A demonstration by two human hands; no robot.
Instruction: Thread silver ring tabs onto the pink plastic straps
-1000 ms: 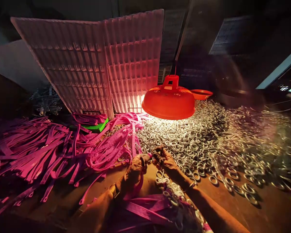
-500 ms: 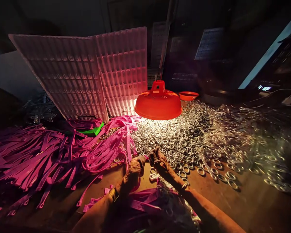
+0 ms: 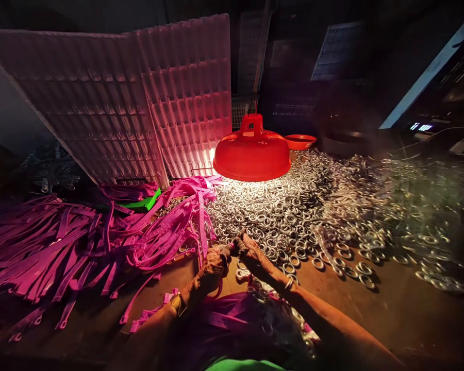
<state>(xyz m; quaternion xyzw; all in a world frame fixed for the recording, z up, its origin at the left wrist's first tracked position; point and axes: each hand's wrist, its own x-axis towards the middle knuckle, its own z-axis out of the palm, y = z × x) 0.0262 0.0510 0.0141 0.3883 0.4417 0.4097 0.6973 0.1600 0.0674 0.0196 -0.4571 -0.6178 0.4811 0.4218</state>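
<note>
My left hand (image 3: 215,262) is closed around a pink strap, which mostly disappears inside the fist. Right beside it, my right hand (image 3: 248,248) pinches at the end of the same strap, and a small pink bit shows between the two hands. Whether a ring is also in the fingers is too dark to see. Just beyond the hands spreads a heap of shiny metal rings (image 3: 272,219). More pink straps (image 3: 230,315) lie below my wrists, with rings among them.
A red lamp (image 3: 252,154) hangs low over the rings. Many pink straps (image 3: 38,247) cover the left of the table (image 3: 390,319), near a green tray (image 3: 143,202). Ribbed translucent panels (image 3: 189,98) stand behind. An orange bowl (image 3: 300,141) sits at the back.
The camera view has tilted down and shifted slightly, so the scene sits higher in the picture. My hands have drawn closer together, covering more of the pink strap between them.
</note>
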